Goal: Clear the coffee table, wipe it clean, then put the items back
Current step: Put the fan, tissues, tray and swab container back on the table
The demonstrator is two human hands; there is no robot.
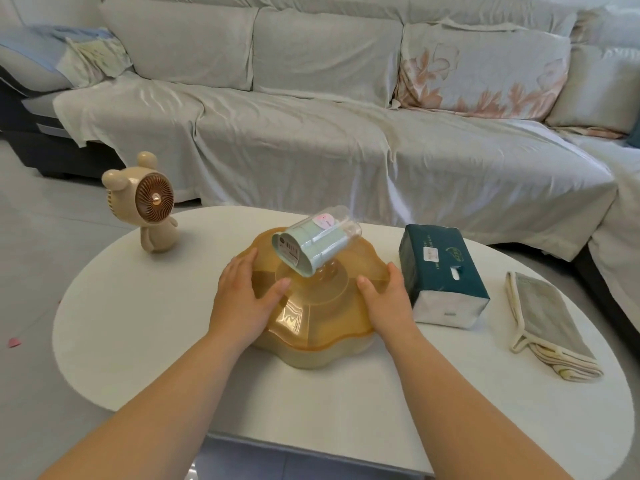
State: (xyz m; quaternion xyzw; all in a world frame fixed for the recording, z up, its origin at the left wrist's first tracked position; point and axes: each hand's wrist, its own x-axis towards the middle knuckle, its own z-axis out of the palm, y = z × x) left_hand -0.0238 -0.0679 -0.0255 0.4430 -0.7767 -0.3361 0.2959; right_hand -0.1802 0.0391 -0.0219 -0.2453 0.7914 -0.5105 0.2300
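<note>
one canister (317, 240) tilts, top up-right, over tray (311, 341).

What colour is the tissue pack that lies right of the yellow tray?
The tissue pack is dark teal green, with a white label; head view.
</note>
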